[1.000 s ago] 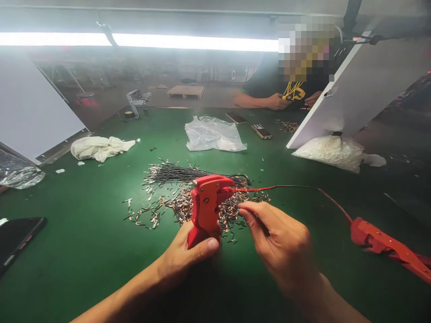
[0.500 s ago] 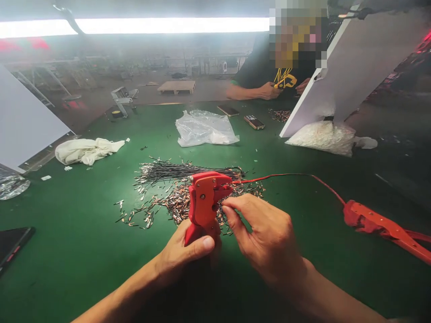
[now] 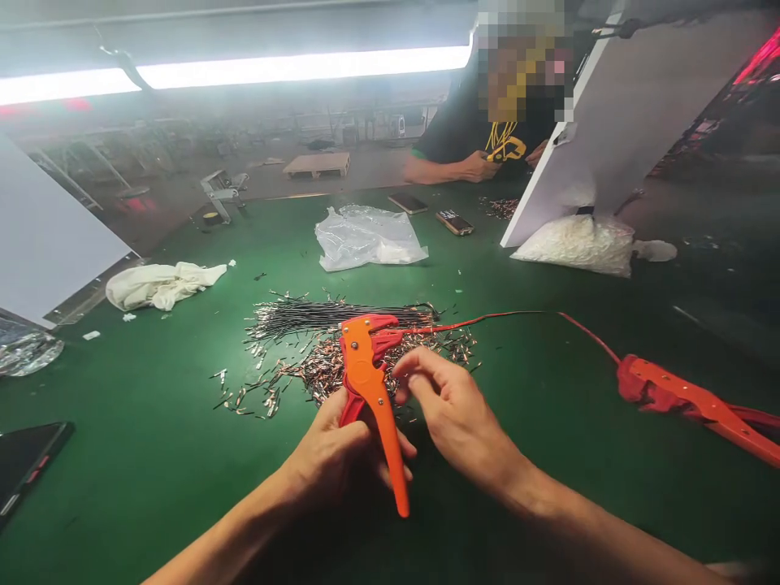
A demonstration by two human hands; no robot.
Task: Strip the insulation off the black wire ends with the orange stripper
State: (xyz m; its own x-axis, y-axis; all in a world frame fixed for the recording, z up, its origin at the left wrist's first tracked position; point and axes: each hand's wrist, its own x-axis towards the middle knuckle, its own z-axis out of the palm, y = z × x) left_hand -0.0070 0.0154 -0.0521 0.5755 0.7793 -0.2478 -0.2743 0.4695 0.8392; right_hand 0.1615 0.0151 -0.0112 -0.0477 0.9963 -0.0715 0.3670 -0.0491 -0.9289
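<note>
My left hand (image 3: 341, 447) holds an orange and red wire stripper (image 3: 366, 366) upright, its jaws at the top pointing right and one orange handle hanging apart from the palm. Close to the tool's right side is my right hand (image 3: 451, 398), its fingers curled, with the index fingertip near the handle; whether they pinch anything is too small to tell. Behind the tool lies a heap of short wire pieces with copper ends (image 3: 322, 366). A bundle of long black wires (image 3: 310, 315) lies just beyond the heap.
On the green table (image 3: 183, 455) are a clear plastic bag (image 3: 369, 236), two phones (image 3: 455, 222), a white cloth (image 3: 162, 284), a filled bag (image 3: 578, 244) and a second orange tool (image 3: 688, 394) with a red strip. A person's hand (image 3: 478, 166) holds a yellow tool across the table.
The stripper's orange handle has swung out from my left palm, and the tool has turned. My left fingers have loosened. My right fingers have curled and shifted slightly. The view has tilted a little.
</note>
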